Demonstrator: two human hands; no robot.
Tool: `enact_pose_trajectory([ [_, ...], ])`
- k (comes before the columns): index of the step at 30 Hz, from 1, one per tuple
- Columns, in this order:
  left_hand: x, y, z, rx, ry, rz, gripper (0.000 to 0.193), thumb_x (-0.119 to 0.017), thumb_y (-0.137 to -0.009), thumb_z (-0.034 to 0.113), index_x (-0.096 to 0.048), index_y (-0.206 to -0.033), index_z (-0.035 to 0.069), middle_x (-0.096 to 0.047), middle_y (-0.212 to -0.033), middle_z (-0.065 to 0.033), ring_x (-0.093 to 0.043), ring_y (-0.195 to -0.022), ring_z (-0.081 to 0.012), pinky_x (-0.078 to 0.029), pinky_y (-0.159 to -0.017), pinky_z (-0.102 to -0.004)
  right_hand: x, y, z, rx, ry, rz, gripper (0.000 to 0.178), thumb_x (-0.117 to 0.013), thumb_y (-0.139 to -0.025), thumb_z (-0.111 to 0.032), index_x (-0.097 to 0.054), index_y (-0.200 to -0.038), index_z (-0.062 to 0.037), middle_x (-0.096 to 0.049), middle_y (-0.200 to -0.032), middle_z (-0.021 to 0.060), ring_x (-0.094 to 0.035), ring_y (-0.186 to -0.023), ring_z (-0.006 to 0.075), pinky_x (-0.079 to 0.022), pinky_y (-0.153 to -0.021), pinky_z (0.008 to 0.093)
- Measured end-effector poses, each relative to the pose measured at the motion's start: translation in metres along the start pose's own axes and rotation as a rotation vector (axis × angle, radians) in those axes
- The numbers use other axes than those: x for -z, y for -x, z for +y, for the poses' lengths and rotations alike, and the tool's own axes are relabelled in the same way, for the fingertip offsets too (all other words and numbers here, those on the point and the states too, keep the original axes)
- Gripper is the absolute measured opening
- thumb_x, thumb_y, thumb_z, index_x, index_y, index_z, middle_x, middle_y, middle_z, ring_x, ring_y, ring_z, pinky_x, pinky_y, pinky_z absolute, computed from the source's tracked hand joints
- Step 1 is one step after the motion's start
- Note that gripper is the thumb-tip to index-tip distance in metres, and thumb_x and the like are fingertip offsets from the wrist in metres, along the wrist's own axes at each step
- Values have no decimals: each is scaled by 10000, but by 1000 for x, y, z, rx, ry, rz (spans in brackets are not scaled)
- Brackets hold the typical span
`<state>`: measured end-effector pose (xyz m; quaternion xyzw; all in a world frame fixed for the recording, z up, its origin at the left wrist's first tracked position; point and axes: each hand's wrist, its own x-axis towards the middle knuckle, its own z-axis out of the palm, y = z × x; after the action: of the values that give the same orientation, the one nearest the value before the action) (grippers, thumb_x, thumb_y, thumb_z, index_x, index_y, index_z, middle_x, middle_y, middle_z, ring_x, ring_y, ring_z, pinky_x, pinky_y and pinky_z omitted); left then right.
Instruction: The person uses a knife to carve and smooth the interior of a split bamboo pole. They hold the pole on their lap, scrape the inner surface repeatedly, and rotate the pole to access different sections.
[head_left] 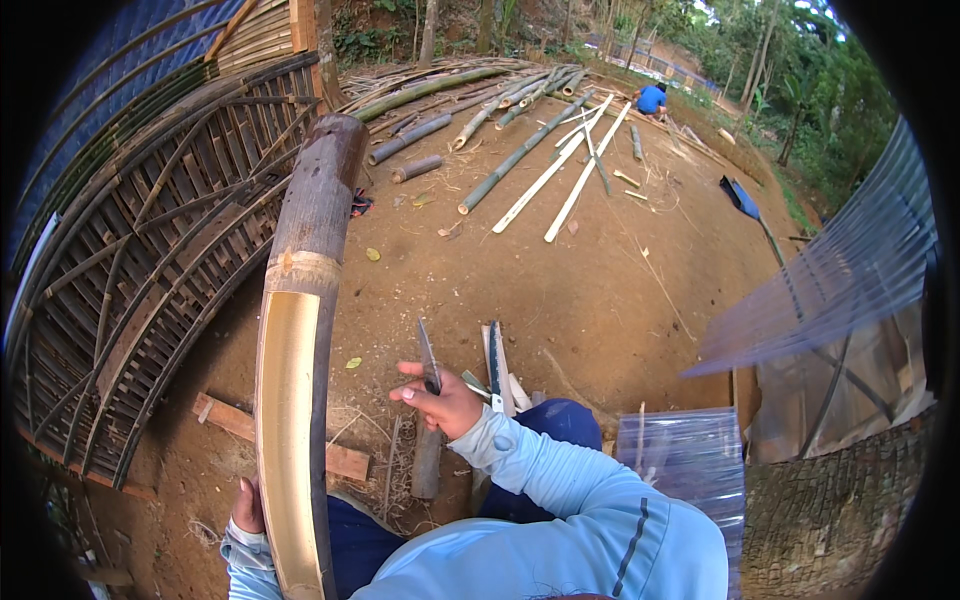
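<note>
A thick bamboo pole (325,205) stands tilted in front of me, dark brown outside. A long section of its near side is cut open and shows the pale, smooth inner wall (288,400). My left hand (247,507) grips its lower left side; the thumb shows, while most of the fingers are hidden behind the pole. To the right of it, my right hand (448,408) is closed on a knife (429,350) with its blade pointing up and away. The blade is apart from the bamboo.
A wooden block (347,461) lies by the pole's foot. A saw (495,365) rests beside my knee. Bamboo poles (520,160) and pale split strips (555,185) lie farther off, near a crouching person in blue (652,99). A slatted bamboo frame (150,290) stands left; clear corrugated sheeting (830,270), right.
</note>
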<state>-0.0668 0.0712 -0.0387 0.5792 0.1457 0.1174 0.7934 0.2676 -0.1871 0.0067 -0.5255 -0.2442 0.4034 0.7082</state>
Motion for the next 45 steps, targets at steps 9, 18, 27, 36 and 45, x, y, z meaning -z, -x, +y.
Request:
enact_pose_trajectory([
  [9,0,0,5,6,-60,-18,831,-405,-1026,635,-447,-1477,-61,-627,-1350,-157,-604,-1209,-249,-436,-1057,-382,-2,-2,10,-21,-5,-11,608,-718,-969,-231,-442,-1457,4,-747,-1031,87,-453,-503,54,-371,-445,243],
  [18,5,2,1,-10,-68,4,718,-441,-1044,547,-489,-1447,-45,-649,-1295,-131,-616,-1152,-223,-459,-1004,-357,-2,-2,12,-29,24,-28,607,-702,-977,-231,-436,-1466,10,-741,-1053,82,-458,-524,49,-382,-468,233],
  [27,4,1,7,-11,-202,6,688,-416,-1055,524,-499,-1435,-43,-636,-1310,-142,-615,-1160,-228,-457,-1018,-362,-1,1,8,-42,93,-40,587,-680,-990,-250,-449,-1470,-3,-733,-1134,111,-473,-560,48,-413,-512,230],
  [36,4,0,3,-33,-207,26,677,-411,-1053,505,-510,-1423,-53,-638,-1319,-152,-625,-1170,-244,-473,-1016,-364,-2,1,14,-37,87,-42,594,-703,-976,-255,-466,-1459,-3,-724,-1032,75,-480,-556,44,-392,-489,230],
  [45,-3,-7,12,-567,-916,-28,282,-574,-1034,193,-682,-1204,-5,-722,-1134,-111,-701,-1006,-223,-561,-859,-348,2,-7,27,-45,70,-48,616,-706,-971,-273,-448,-1474,-28,-720,-1069,77,-490,-577,31,-391,-489,205],
])
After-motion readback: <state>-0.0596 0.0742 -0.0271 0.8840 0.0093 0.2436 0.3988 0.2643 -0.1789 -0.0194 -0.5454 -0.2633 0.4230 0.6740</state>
